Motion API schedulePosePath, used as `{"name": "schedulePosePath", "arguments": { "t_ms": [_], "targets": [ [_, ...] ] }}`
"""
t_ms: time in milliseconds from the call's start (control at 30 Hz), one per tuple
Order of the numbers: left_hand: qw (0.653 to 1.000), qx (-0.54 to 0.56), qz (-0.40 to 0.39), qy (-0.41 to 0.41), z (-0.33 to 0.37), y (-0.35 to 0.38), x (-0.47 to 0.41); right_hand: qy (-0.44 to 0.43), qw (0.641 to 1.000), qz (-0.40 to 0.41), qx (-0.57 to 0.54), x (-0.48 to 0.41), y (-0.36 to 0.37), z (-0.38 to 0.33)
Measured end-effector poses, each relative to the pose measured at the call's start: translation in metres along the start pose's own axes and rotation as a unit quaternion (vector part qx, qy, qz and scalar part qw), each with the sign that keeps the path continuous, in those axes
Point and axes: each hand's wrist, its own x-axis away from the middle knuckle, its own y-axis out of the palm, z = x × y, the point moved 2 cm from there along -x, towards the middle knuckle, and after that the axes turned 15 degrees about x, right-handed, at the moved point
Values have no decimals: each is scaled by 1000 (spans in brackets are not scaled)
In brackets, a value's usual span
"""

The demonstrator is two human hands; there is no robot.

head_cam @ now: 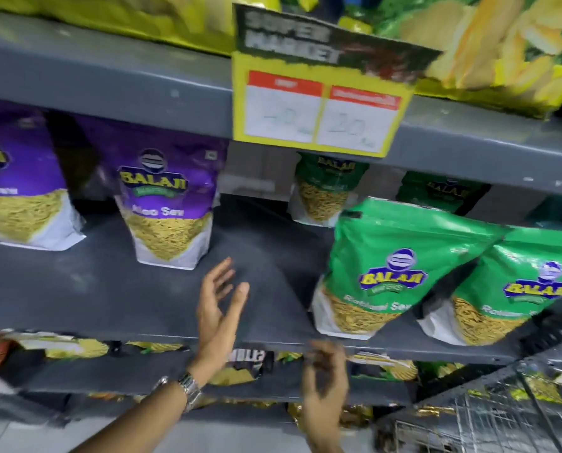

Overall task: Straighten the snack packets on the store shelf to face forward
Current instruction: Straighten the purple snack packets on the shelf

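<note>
Two purple Aloo Sev packets stand upright on the grey shelf, one at the far left and one further right, both facing forward. Two green Ratlami Sev packets lean at the shelf's front right, tilted. More green packets stand behind them. My left hand hovers open over the bare middle of the shelf, fingers spread, holding nothing. My right hand is blurred below the shelf's front edge, fingers loosely curled and holding nothing.
A yellow price sign hangs from the upper shelf edge. Large yellow and green chip bags fill the shelf above. Dark packets lie on the shelf below. A wire basket is at the bottom right.
</note>
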Motion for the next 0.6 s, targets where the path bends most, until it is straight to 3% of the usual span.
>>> {"name": "schedulePosePath", "arguments": {
  "t_ms": [133,200,300,467,600],
  "targets": [
    [990,7,119,76,37,-85,-55,19,991,-92,-91,-16,94,-49],
    [987,-15,144,64,46,-123,-89,34,984,-125,-124,-42,136,-72],
    [994,-59,86,-30,44,-164,-134,68,969,-213,-106,-75,183,-96],
    [972,-138,-144,-124,38,-176,-167,38,940,-334,-48,-97,220,-100],
    [970,-153,-132,-133,31,-175,-171,28,946,-322,-26,-99,223,-96]
  ]
}}
